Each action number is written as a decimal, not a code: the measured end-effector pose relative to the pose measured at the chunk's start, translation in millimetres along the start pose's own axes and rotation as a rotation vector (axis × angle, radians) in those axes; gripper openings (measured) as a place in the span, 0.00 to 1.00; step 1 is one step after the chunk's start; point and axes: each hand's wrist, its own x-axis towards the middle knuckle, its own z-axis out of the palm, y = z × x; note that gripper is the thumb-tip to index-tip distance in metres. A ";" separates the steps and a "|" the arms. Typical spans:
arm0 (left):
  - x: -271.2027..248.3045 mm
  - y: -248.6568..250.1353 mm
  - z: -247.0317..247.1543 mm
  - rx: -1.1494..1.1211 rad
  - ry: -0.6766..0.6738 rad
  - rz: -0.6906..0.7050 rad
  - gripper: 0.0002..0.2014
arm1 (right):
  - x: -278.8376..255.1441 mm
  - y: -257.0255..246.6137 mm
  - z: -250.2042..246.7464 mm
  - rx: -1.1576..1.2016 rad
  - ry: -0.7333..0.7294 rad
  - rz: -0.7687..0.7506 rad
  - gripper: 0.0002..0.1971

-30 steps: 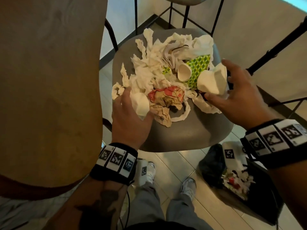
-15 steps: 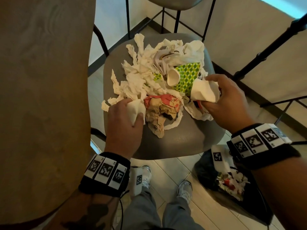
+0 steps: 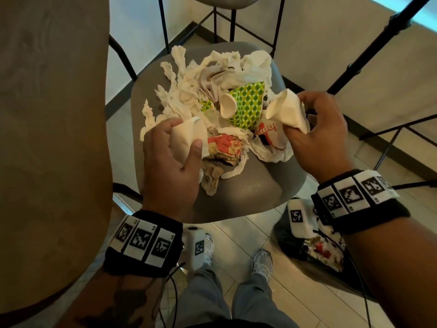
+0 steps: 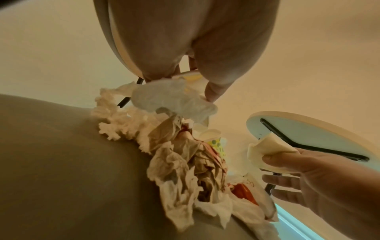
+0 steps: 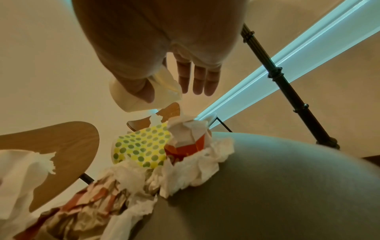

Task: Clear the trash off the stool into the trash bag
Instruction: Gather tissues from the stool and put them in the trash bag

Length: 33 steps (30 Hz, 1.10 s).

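Observation:
A grey stool seat (image 3: pixel 248 192) carries a pile of trash: torn white tissues (image 3: pixel 186 91), a green-dotted paper cup (image 3: pixel 248 102), a red and brown wrapper (image 3: pixel 224 147). At the pile's near left edge my left hand (image 3: pixel 179 140) grips a crumpled white paper (image 3: pixel 189 136), also seen in the left wrist view (image 4: pixel 172 97). My right hand (image 3: pixel 314 124) pinches a crushed white cup (image 3: pixel 288 112) between thumb and forefinger at the pile's right; its other fingers (image 5: pixel 197 81) stay straight. The black trash bag (image 3: pixel 282 240) stands open on the floor, below the stool's right front.
A wooden tabletop (image 3: pixel 47 138) fills the left side, close to my left arm. A second stool (image 3: pixel 236 1) stands behind, and black metal legs (image 3: pixel 378 36) cross at the right. My shoes (image 3: pixel 260 259) are on the tiled floor under the seat's front edge.
Both hands have closed on their white pieces and raised them a little off the pile. Lifting the cup has bared a red-lettered wrapper under my right hand.

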 end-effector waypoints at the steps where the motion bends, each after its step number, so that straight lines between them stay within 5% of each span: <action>1: -0.5 2.9 -0.5 -0.008 -0.005 0.002 0.24 | -2.3 -0.5 -3.3 -0.001 0.009 -0.002 0.23; 7: -5.9 33.0 -1.7 -0.099 -0.041 0.030 0.24 | -33.4 2.1 -33.8 0.028 0.053 0.024 0.21; 20: -12.8 112.5 23.5 -0.236 -0.004 0.329 0.21 | -137.5 74.1 -98.4 0.112 0.127 0.304 0.21; 28: -76.9 169.2 99.2 -0.399 -0.349 0.438 0.17 | -189.9 130.9 -143.8 0.156 0.218 0.494 0.18; 33: -136.1 179.9 179.7 -0.444 -0.637 0.322 0.17 | -228.7 193.8 -162.1 0.205 0.289 0.627 0.15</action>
